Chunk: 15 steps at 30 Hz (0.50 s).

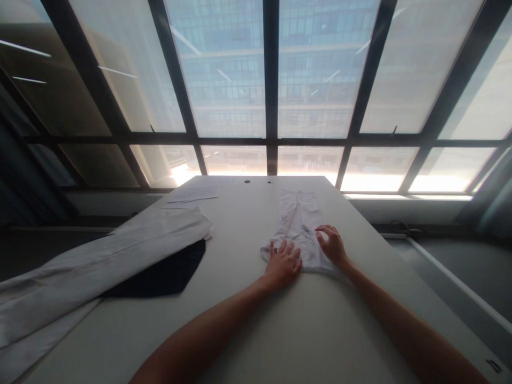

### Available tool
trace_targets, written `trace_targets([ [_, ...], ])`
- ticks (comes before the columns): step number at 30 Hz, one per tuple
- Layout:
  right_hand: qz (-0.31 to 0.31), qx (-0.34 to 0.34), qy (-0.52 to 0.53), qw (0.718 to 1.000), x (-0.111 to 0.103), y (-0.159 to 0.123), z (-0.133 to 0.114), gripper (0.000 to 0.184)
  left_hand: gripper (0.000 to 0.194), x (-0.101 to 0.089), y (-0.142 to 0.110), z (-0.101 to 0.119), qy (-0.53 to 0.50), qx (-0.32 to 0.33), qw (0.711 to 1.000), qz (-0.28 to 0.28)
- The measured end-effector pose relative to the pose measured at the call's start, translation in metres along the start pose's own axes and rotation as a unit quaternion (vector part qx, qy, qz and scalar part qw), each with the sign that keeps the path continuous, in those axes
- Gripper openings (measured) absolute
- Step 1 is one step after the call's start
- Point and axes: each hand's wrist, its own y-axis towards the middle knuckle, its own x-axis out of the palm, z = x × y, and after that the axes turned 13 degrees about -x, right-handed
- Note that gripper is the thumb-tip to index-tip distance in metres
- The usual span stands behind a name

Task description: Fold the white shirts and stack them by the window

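A thin white garment (298, 213) lies spread lengthwise on the white table (240, 314), with creases and a seam line down its middle. I cannot make out what kind of garment it is. My left hand (283, 262) rests flat on its near left corner, fingers spread. Over the garment's right edge, my right hand (333, 245) is lifted a little, fingers loosely bent and apart, with nothing visible in them. Part of the near edge is hidden behind my hands.
On the left, pale trousers-like cloth (120, 253) hangs over the table edge, lying on a dark navy piece (168, 272). White sheets (196, 191) lie at the far left. A small dark round disc (247, 181) sits near the far edge, before tall windows (232, 69).
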Motion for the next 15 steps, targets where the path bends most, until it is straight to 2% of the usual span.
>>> trace_targets([
  [5, -0.162, -0.007, -0.091, 0.982, 0.008, -0.004, -0.042, 0.035, 0.043, -0.002, 0.002, -0.003, -0.017, 0.014, 1.000, -0.015],
  [8, -0.229, 0.024, -0.131, 0.964, 0.019, -0.008, -0.047, 0.044, 0.046, -0.003, 0.004, -0.005, -0.018, 0.011, 0.999, -0.029],
  [11, -0.234, 0.077, -0.162, 0.956, 0.023, -0.008, -0.037, 0.048, 0.044, -0.004, 0.004, -0.005, -0.013, 0.006, 0.999, -0.039],
  [15, -0.188, 0.109, -0.139, 0.966, 0.014, -0.001, -0.022, 0.048, 0.042, -0.008, 0.004, -0.005, -0.010, 0.003, 0.999, -0.048],
])
